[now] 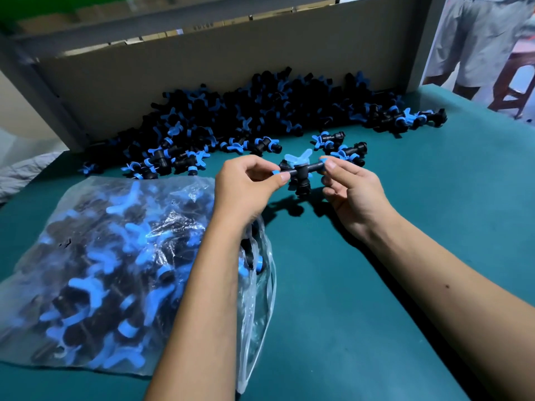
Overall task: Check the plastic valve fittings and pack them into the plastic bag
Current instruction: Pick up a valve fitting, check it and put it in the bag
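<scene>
A black valve fitting (300, 172) with a light-blue butterfly handle and blue end rings hangs above the green table, held level between both hands. My left hand (246, 183) pinches its left end between thumb and fingers. My right hand (350, 189) pinches its right end the same way. A clear plastic bag (95, 270), holding several black-and-blue fittings, lies on the table at the left under my left forearm, its mouth toward the middle. A large pile of loose fittings (260, 111) lies farther back.
A grey cardboard wall (202, 68) stands behind the pile. A few stray fittings (344, 146) lie just beyond my hands. The green table (434, 212) stretches to the right. A person and a stool (509, 82) are at the far right.
</scene>
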Available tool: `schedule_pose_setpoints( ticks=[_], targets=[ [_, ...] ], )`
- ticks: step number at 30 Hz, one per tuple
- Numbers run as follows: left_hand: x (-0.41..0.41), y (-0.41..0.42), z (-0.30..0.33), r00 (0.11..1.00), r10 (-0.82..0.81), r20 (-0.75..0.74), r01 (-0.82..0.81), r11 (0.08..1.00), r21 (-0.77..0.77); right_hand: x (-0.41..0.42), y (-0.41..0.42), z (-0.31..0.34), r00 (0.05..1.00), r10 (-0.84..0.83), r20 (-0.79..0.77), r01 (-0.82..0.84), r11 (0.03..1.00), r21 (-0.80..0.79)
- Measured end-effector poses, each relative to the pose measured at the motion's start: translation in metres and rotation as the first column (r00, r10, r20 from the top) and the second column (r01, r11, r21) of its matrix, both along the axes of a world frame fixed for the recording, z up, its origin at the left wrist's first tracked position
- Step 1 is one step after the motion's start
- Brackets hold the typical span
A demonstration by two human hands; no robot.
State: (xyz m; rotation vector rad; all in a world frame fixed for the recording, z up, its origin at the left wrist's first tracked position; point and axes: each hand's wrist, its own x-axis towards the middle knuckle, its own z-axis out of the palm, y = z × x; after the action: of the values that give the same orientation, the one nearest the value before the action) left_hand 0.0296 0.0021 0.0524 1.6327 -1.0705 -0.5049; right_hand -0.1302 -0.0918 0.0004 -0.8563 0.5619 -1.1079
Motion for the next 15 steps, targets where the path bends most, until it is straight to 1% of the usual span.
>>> schedule_pose_setpoints(
  ticks=[1,2,3,5,7,9,11,12,13,14,15],
  targets=[
    [0.0,0.001,0.001,1.0,0.011,-0.015,-0.011,1.0,-0.009,0.0,-0.001,-0.001,1.0,-0.028,0.011,0.028,1.0,0.014],
    [0.0,0.0,0.002,0.999,0.03,-0.024,-0.03,0.999,-0.018,0.001,-0.002,-0.002,0.998,-0.058,-0.01,0.058,0.998,-0.005],
    [-0.001,0.0,0.003,0.998,0.059,-0.032,-0.06,0.998,-0.028,0.003,-0.001,-0.003,0.993,-0.098,-0.068,0.095,0.994,-0.052],
    [-0.004,-0.002,0.004,0.99,0.132,-0.05,-0.135,0.99,-0.048,0.008,0.004,-0.006,0.955,-0.18,-0.237,0.129,0.968,-0.217],
    [-0.007,-0.004,0.005,0.986,0.16,-0.057,-0.163,0.985,-0.058,0.012,0.01,-0.007,0.908,-0.206,-0.364,0.056,0.922,-0.383],
    [-0.01,-0.006,0.005,0.989,0.141,-0.053,-0.144,0.988,-0.055,0.014,0.014,-0.007,0.858,-0.268,-0.438,0.013,0.864,-0.503],
    [-0.013,-0.007,0.005,0.993,0.113,-0.043,-0.115,0.992,-0.051,0.013,0.013,-0.007,0.805,-0.394,-0.444,0.047,0.787,-0.615],
    [-0.014,-0.007,0.005,0.995,0.092,-0.026,-0.093,0.994,-0.057,0.013,0.012,-0.007,0.792,-0.432,-0.432,0.066,0.764,-0.642],
    [-0.016,-0.008,0.006,0.997,0.071,0.004,-0.071,0.995,-0.074,0.013,0.012,-0.007,0.802,-0.421,-0.423,0.081,0.779,-0.622],
    [-0.017,-0.007,0.007,0.996,0.064,0.055,-0.059,0.994,-0.097,0.013,0.012,-0.006,0.842,-0.361,-0.402,0.094,0.831,-0.548],
    [-0.017,-0.007,0.009,0.988,0.081,0.134,-0.065,0.991,-0.119,0.013,0.012,-0.005,0.896,-0.269,-0.354,0.095,0.894,-0.438]
  ],
)
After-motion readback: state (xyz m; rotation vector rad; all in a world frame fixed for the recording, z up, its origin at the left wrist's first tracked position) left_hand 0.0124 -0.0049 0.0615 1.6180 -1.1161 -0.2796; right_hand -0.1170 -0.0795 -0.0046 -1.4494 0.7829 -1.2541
